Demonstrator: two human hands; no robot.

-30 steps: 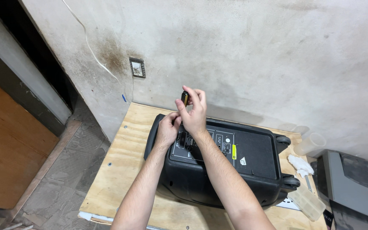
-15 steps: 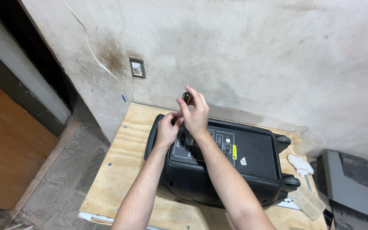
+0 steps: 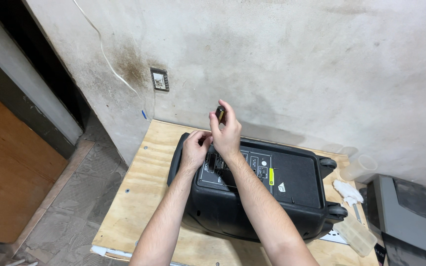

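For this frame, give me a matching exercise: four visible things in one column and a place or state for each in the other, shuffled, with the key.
Things:
1. right hand
2. left hand
3. black speaker
4. white cloth

Places or states:
A. lies on its back on the plywood table
B. pinches a small dark cylinder above the speaker
C. on the table beside the speaker's wheels
D. rests on the speaker's near-wall end

Pairs: 1-B, 2-D, 3-A, 4-C

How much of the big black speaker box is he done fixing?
The black speaker already lies on its back on the plywood table. The right hand holds a small dark tool upright; the left hand touches the control panel. That panel looks fully in place, so opening seems barely begun.
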